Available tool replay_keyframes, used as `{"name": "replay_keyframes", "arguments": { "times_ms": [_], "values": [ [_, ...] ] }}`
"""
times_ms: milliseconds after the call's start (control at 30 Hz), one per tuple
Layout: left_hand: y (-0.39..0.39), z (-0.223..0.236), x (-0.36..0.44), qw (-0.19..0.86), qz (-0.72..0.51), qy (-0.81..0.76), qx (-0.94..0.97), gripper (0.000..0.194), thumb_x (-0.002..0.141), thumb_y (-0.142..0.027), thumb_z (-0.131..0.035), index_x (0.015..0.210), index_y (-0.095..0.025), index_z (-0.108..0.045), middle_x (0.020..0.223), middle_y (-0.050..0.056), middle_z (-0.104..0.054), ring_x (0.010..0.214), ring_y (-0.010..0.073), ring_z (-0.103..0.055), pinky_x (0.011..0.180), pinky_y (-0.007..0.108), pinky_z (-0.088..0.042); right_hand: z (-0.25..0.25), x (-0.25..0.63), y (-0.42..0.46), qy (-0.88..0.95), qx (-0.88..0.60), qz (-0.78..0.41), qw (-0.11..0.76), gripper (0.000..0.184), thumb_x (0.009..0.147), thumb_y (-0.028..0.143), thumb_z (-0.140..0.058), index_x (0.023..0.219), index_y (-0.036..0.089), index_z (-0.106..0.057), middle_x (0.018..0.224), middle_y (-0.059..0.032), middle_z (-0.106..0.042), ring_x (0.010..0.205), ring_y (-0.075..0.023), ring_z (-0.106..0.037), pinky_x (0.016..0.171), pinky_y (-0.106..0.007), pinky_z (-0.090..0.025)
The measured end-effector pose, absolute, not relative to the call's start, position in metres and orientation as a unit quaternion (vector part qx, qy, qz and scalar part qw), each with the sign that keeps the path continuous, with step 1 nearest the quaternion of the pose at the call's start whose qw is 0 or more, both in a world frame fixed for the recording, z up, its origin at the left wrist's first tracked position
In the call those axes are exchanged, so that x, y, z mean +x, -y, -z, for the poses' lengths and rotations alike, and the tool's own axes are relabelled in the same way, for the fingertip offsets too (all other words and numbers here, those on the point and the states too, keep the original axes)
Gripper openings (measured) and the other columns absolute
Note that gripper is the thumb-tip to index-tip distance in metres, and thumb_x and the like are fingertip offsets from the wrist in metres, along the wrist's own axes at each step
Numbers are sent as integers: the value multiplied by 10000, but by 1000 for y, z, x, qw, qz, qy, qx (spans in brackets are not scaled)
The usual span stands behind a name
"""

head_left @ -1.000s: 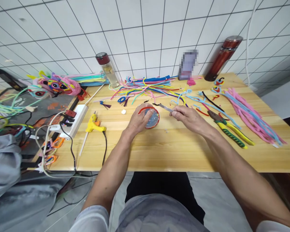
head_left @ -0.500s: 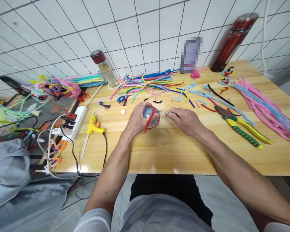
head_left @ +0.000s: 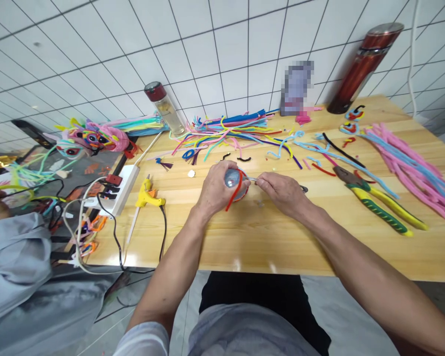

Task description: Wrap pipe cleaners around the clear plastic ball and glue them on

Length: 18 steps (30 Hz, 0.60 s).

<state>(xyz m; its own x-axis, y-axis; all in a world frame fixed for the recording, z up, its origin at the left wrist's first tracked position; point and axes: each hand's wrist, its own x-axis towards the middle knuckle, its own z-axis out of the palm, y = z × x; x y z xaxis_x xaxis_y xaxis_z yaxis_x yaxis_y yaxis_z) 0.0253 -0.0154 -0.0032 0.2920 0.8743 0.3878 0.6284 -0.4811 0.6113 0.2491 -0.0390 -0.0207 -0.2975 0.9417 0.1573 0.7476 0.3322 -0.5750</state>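
Observation:
My left hand (head_left: pixel 215 187) is closed around a round, clear grey-blue plastic piece (head_left: pixel 230 178), which has a shiny curved surface. A red pipe cleaner (head_left: pixel 234 192) runs along it, one end hanging free toward me. From the right, my right hand (head_left: pixel 282 190) pinches a slim metal tool (head_left: pixel 252 180). Its thin tip reaches the red-edged side of the plastic piece, though I cannot tell whether it touches. Its dark rear end shows behind the hand; the exact kind is unclear. Two short black pipe cleaner bits (head_left: pixel 244 159) lie just beyond.
Yellow glue gun (head_left: pixel 148 195) and white power strip (head_left: pixel 124 190) with cables lie left. Green-yellow pliers (head_left: pixel 374 198) and pink-blue pipe cleaners (head_left: pixel 411 168) are right. Behind stand a glass bottle (head_left: pixel 166 111), a red thermos (head_left: pixel 365 69) and a phone. Another person's sleeve (head_left: pixel 18 247) shows at far left.
The plastic piece has been turned in my left hand, so the red pipe cleaner now hangs toward me. The tool in my right hand has come in against its side. The view has shifted.

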Motion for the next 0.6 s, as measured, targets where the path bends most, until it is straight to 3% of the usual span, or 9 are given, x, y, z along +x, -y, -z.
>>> {"name": "replay_keyframes", "arguments": {
  "times_ms": [200, 600],
  "values": [
    [23, 5, 36, 141, -359, -492, 781, 320, 836, -356, -825, 1055, -237, -624, 1202, 77, -755, 1144, 257, -683, 1034, 400, -527, 22, 251, 43, 779, -531, -208, 260, 367, 1068, 459, -385, 894, 250, -632, 804, -45, -692, 742, -217, -626, 682, -316, -404],
    [24, 9, 42, 138, -378, -515, 757, 291, 840, -361, -810, 1031, -229, -635, 1087, 67, -764, 1073, 266, -685, 948, 384, -541, 20, 251, 49, 770, -536, -212, 273, 384, 1069, 499, -398, 899, 248, -633, 777, -31, -662, 715, -214, -609, 703, -322, -446]
  ]
}}
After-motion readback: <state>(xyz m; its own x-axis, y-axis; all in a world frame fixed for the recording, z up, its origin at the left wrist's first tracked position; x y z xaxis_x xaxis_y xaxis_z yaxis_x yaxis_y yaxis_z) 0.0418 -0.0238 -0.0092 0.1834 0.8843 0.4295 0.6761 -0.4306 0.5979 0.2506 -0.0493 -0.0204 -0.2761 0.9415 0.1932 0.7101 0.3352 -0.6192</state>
